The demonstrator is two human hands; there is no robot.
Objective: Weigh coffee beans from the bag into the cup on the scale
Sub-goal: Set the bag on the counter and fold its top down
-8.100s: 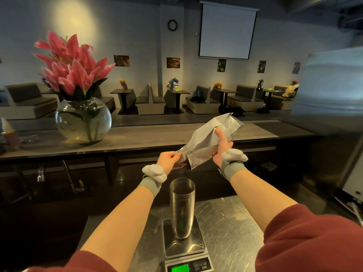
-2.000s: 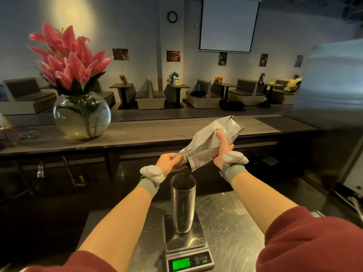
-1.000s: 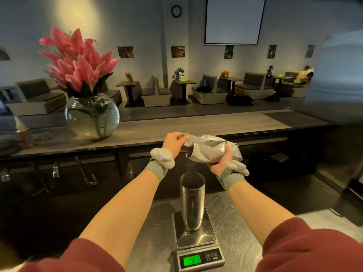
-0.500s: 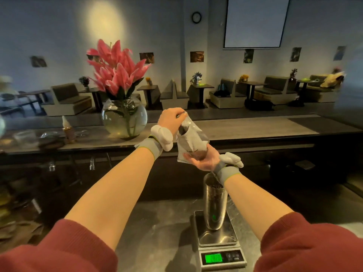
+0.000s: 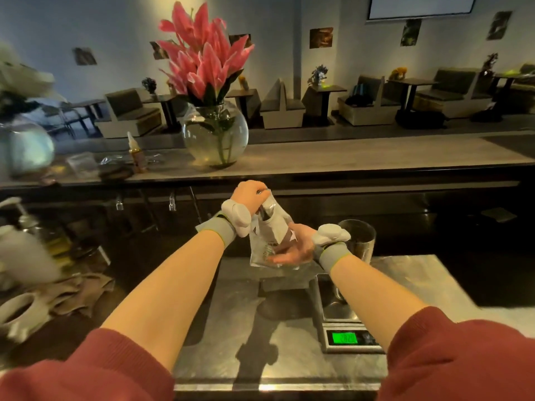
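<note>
Our left hand [image 5: 248,194] grips the top of the bag [image 5: 270,233], upright above the table [image 5: 231,328]; our right hand [image 5: 296,248] curls round its lower part. Just right, the cup [image 5: 362,235] stands on the scale [image 5: 330,298], whose display glows green.

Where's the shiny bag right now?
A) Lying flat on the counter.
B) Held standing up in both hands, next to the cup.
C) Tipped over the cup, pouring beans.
B: the left hand grips the top of the bag and the right hand holds its bottom, so it stands upright beside the cup on the scale, not over it.
</note>
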